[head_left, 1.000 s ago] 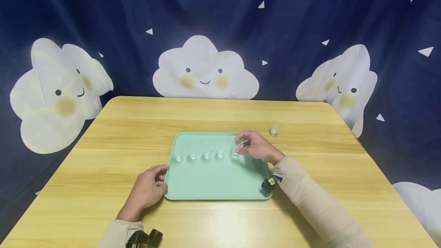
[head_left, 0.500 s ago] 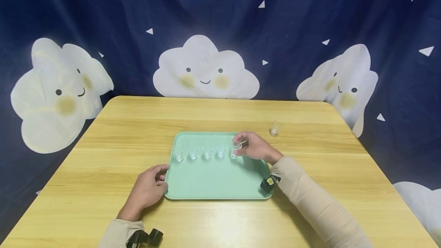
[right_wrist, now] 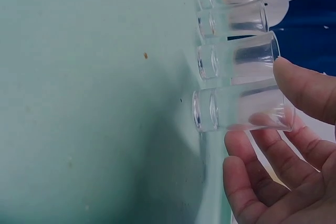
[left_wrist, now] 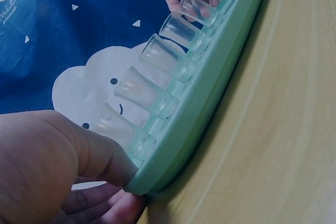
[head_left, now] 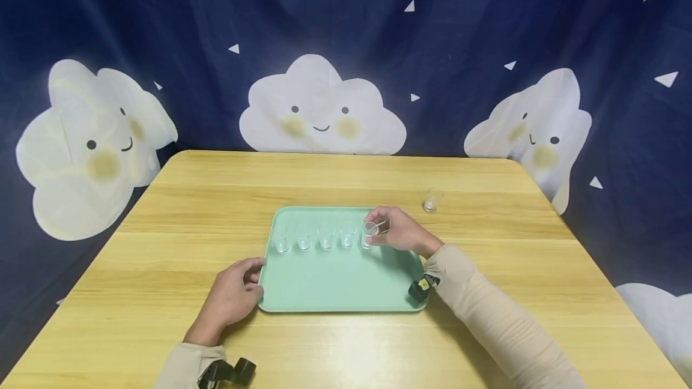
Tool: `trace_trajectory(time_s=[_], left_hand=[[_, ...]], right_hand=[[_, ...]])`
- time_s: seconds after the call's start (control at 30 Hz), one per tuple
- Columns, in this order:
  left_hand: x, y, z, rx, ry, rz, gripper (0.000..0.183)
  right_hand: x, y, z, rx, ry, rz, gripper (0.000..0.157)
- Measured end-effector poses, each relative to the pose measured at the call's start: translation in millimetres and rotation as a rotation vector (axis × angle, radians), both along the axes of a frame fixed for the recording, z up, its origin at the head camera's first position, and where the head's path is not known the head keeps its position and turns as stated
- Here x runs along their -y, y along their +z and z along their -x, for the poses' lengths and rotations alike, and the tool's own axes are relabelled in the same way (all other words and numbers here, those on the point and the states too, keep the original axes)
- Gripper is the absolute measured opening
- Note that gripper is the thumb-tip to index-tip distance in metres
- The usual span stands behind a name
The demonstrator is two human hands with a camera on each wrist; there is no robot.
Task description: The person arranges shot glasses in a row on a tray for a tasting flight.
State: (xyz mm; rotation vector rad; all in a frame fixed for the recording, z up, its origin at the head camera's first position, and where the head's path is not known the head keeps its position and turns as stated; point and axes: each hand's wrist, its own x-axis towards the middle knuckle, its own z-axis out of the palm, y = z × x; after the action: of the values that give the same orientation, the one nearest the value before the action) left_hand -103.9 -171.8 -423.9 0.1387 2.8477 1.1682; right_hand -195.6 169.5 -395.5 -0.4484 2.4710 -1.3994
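Note:
My right hand [head_left: 402, 230] holds a clear shot glass [right_wrist: 244, 107] near its rim, thumb on one side and fingers on the other. The glass is upright at the right end of a row of several matching shot glasses [head_left: 325, 239] on a light green tray [head_left: 335, 287]. In the right wrist view it stands close beside its neighbour. My left hand [head_left: 232, 293] grips the tray's left edge near the front corner; in the left wrist view the thumb [left_wrist: 105, 158] lies at the rim, with fingers below it.
Another shot glass [head_left: 432, 199] stands on the wooden table [head_left: 162, 245], behind and right of the tray. A dark blue cloth [head_left: 335, 17] with printed clouds hangs around the table's far side. A small black wrist camera [head_left: 418, 290] on the right cuff hangs over the tray's right edge.
My right hand and its glass have shifted slightly left, closer to the neighbouring glass. The left hand, the tray and the other glasses look unmoved.

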Motion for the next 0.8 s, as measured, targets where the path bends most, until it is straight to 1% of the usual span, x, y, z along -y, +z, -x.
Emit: trace_trajectory(time_s=[0.27, 0.37, 0.47, 0.6, 0.8], left_hand=[[3, -4.4, -6.1, 0.028, -0.003, 0.009, 0.05], [2, -3.5, -4.2, 0.006, -0.003, 0.009, 0.049], [1, -1.7, -2.0, -0.004, -0.003, 0.004, 0.049], [0, -0.1, -1.2, 0.006, -0.001, 0.004, 0.05], [0, 1.5, -1.2, 0.006, 0.0, 0.005, 0.049]], right_hand=[[-1, -2.4, -3.0, 0.049, 0.011, 0.001, 0.038], [-5, -0.7, -2.2, 0.049, -0.008, 0.018, 0.038], [-10, 0.8, -0.5, 0.029, -0.018, 0.028, 0.037], [-16, 2.8, 0.9, -0.007, -0.028, 0.025, 0.036], [-27, 5.0, 2.6, -0.012, -0.06, 0.052, 0.036]])
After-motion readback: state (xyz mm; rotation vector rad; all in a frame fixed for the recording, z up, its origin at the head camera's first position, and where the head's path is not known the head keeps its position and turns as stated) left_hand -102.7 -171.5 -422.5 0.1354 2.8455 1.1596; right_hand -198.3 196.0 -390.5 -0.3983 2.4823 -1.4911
